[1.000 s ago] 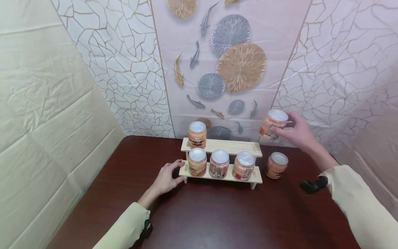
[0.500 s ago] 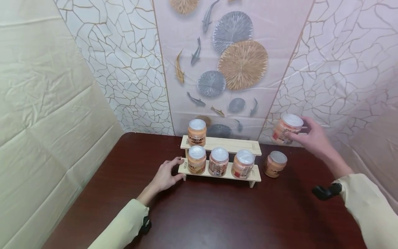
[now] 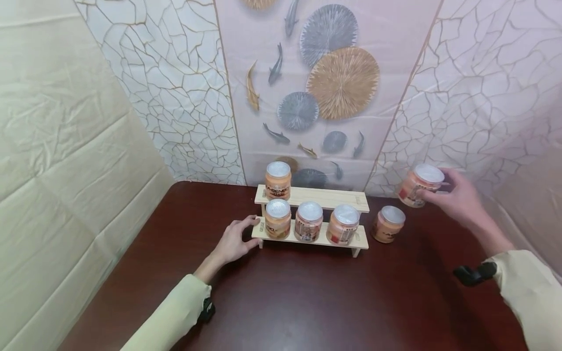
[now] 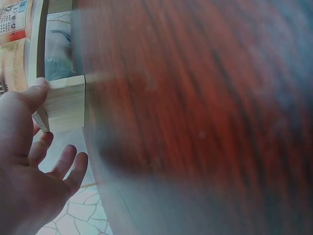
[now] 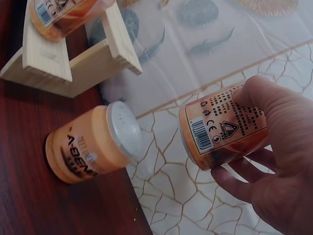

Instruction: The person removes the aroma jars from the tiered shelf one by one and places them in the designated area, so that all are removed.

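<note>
A two-tier wooden rack [image 3: 329, 197] stands on the table. One orange jar [image 3: 278, 181] sits at the left end of its upper board. Along the lower board stand three more jars, a left jar [image 3: 277, 220], a middle jar [image 3: 309, 223] and a right jar [image 3: 343, 226]. My left hand [image 3: 231, 242] pinches the lower board's left end between thumb and fingers. Raised above the table at right, my right hand [image 3: 458, 197] grips an orange jar [image 5: 220, 125] with a pale lid. Below and left of it, another jar [image 5: 88, 147] stands upright on the table beside the rack.
The dark red-brown table [image 3: 298, 302] extends in front of the rack. Behind it hangs a patterned cloth [image 3: 325, 87] with fish and round leaves. A plain beige cloth [image 3: 66, 146] hangs at the left.
My right hand has carried its jar rightward and slightly down, away from the rack. The left hand keeps its hold on the rack's end. The head view has tilted slightly.
</note>
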`<state>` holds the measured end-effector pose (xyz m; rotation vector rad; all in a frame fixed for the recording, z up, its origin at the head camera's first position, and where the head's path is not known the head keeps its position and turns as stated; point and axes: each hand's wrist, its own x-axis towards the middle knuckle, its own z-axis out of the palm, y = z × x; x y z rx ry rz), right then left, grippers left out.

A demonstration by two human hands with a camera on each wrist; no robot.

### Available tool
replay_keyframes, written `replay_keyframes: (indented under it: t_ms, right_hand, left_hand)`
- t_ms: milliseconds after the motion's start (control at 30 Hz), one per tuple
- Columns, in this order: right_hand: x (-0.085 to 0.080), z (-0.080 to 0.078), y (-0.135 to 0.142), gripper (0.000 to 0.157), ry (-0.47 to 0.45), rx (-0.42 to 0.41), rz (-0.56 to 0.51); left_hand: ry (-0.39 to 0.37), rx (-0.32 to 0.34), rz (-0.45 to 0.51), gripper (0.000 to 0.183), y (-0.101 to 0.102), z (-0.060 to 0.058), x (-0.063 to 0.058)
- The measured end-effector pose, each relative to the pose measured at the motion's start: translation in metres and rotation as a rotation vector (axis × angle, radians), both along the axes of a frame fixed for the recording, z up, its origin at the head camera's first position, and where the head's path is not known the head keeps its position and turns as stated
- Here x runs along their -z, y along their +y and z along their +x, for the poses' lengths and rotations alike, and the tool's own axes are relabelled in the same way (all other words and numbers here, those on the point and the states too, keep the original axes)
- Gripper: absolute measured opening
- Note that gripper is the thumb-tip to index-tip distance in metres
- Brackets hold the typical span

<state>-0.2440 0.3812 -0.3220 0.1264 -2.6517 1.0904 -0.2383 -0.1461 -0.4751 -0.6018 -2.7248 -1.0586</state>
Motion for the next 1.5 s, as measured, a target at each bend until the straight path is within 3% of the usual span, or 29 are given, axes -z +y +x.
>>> replay_keyframes:
  t_ms: [200,533,933,1500]
  right_hand:
    - [0.007,0.001,0.007,0.074,0.010,-0.001,0.006]
    - [0.026,0.011,0.021,0.064,0.058,0.029,0.047]
    - [0.041,0.016,0.031,0.071,0.006,0.078,0.098]
    - [0.066,0.020,0.030,0.075,-0.044,0.076,0.103]
  left_hand:
    - [0.007,-0.002,-0.006,0.051,-0.002,-0.003,-0.002]
    - [-0.006,-0.005,-0.008,0.052,-0.001,-0.002,0.000]
    - [0.003,-0.003,-0.002,0.051,-0.001,-0.004,0.002]
    - [-0.022,-0.008,0.011,0.051,0.000,-0.001,0.001]
